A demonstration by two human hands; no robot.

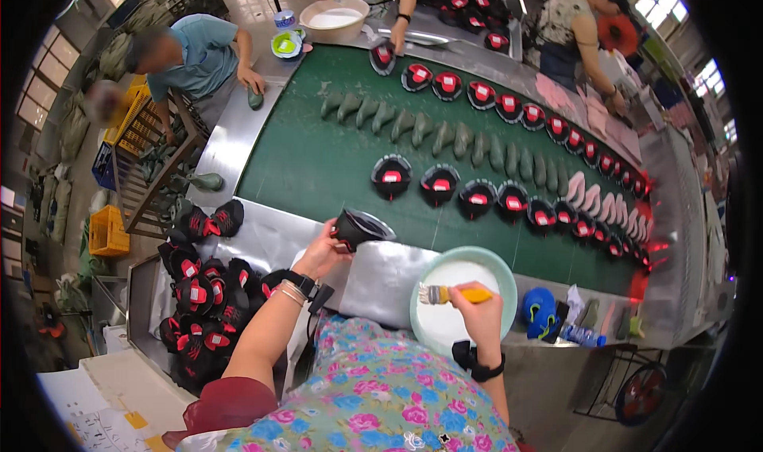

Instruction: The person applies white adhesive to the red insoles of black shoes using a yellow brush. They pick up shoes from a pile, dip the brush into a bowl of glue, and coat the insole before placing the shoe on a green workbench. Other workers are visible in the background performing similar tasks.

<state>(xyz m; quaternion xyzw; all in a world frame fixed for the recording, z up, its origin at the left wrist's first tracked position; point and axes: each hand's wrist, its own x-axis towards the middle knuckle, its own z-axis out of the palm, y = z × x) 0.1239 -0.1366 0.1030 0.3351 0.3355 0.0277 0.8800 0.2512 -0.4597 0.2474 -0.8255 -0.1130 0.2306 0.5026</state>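
Observation:
My left hand grips a black shoe upper at the near edge of the green conveyor belt, its pale-rimmed open side turned to the right. In my right hand is a paintbrush with a yellow handle and pale bristles. The brush hangs over a light green basin of white liquid, its bristles pointing left. I cannot tell whether they touch the liquid. Behind the basin, a row of black-and-red shoe uppers lies on the belt.
Green shoe lasts and pink insole-like pieces line the belt's middle. More uppers fill a metal bin at my left. A blue tape roll and a bottle lie right of the basin. Several co-workers stand or sit around the belt.

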